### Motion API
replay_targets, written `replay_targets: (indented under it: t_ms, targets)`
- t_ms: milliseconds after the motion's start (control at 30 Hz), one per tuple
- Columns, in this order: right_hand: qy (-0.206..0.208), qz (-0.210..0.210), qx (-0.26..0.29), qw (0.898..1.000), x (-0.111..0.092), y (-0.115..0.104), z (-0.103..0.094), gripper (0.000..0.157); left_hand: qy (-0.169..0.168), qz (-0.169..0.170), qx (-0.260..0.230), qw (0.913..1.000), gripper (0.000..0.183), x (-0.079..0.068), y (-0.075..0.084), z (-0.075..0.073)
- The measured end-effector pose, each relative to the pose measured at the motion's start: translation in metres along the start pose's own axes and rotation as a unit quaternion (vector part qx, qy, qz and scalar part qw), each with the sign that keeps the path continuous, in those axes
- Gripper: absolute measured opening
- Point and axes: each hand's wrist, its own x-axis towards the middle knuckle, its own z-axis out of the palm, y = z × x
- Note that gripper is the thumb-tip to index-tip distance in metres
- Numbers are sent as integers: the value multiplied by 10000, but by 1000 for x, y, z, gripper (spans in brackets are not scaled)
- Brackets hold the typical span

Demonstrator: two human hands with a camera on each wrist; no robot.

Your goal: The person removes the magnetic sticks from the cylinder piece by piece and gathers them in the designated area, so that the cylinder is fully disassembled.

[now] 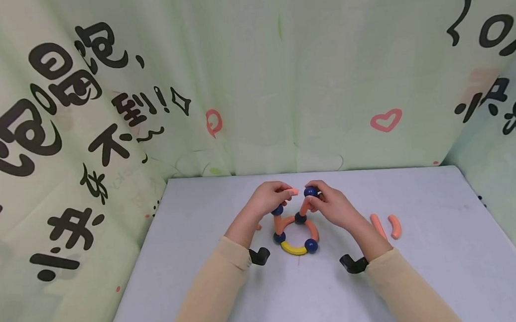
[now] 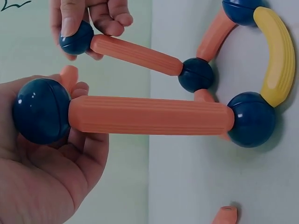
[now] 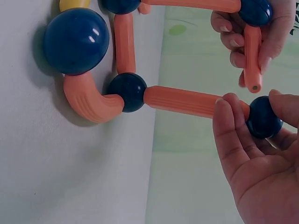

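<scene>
A ring of magnetic building sticks and balls lies on the table, with a yellow curved stick point(image 1: 293, 249) at the front and orange curved sticks point(image 1: 314, 230) between dark blue balls point(image 1: 311, 246). Two straight orange sticks rise from it, the left upright point(image 2: 149, 115) and the right upright point(image 3: 187, 101). My left hand point(image 1: 269, 196) pinches another orange stick point(image 3: 252, 53) beside the ball point(image 2: 42, 111) topping the left upright; its free end points toward the right hand. My right hand point(image 1: 333, 204) grips the blue ball point(image 1: 310, 191) on top of the right upright, fingertips touching the stick below.
On the table to the right lie a straight orange stick point(image 1: 378, 226) and a curved orange stick point(image 1: 395, 226). A further orange piece point(image 2: 226, 215) lies left of the ring, mostly hidden by the left arm. A printed curtain point(image 1: 252, 81) hangs behind the table point(image 1: 449, 267).
</scene>
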Motion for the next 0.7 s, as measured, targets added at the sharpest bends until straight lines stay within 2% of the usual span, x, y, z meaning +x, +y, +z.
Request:
replay_targets:
  t_ms: [233,467,567,700]
  targets:
    - [-43,-59,28,10000,-1,-1,0,43,-291,-86,-161,9994,35,0,0,-1]
    - [-24,-66,21,10000,-1,-4,0,43,-407,67,-391,9984,29,-3,-2,-3]
    - [-24,-64,20,10000,-1,-5,0,44,-435,128,-441,9980,27,-6,-5,-3]
    - [-9,-102,1,9999,0,-4,0,44,-315,237,-462,9982,26,-10,-9,-2]
